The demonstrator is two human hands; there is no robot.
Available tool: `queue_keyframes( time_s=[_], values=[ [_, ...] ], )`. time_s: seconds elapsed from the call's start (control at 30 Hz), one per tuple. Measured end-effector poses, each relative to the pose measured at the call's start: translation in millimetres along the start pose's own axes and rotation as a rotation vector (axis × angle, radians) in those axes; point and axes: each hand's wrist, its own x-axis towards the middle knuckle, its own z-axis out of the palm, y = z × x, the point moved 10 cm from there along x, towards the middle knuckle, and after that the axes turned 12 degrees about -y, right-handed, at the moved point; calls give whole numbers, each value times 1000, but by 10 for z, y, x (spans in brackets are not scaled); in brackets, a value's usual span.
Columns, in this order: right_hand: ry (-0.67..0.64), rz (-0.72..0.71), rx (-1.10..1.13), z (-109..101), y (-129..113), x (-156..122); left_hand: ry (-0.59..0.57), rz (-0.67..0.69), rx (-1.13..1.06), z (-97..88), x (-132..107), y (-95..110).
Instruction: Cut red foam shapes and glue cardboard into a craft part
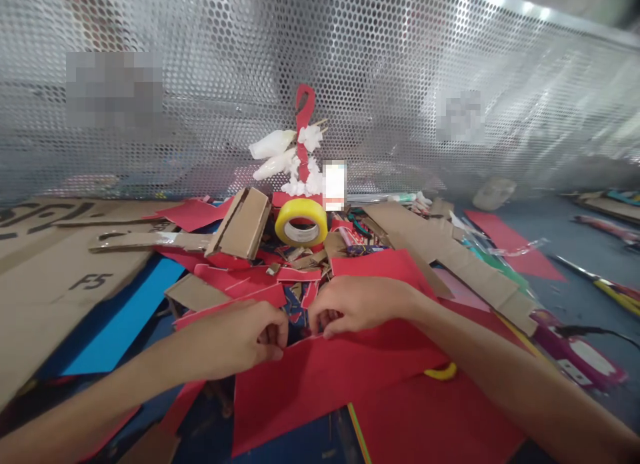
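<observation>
A sheet of red paper (320, 377) lies across the lower middle of the view, its far edge raised toward my hands. My left hand (250, 337) pinches that edge near its left corner, thumb against curled fingers. A short way to the right, my right hand (355, 311) has its fingers closed on the same edge. Another red sheet (430, 417) lies beneath, and a small yellow curved handle (441, 371) pokes out beside the paper. Just beyond my hands are red and brown scraps (300, 271).
A roll of yellow tape (301, 223) stands behind the scraps. To its left is a cardboard piece with a long handle (240, 224); large cardboard (50, 271) covers the left side. A magenta power strip (580, 351) with a cord sits right. A perforated metal screen (225, 64) rises behind.
</observation>
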Motion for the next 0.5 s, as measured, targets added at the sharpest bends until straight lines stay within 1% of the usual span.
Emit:
queue_keyframes(
  time_s=[0.27,0.5],
  values=[
    [-51,8,-127,46,-55,26,36,19,79,42,-12,129],
    [-62,47,-204,76,-83,56,132,67,224,33,-73,190]
  ],
)
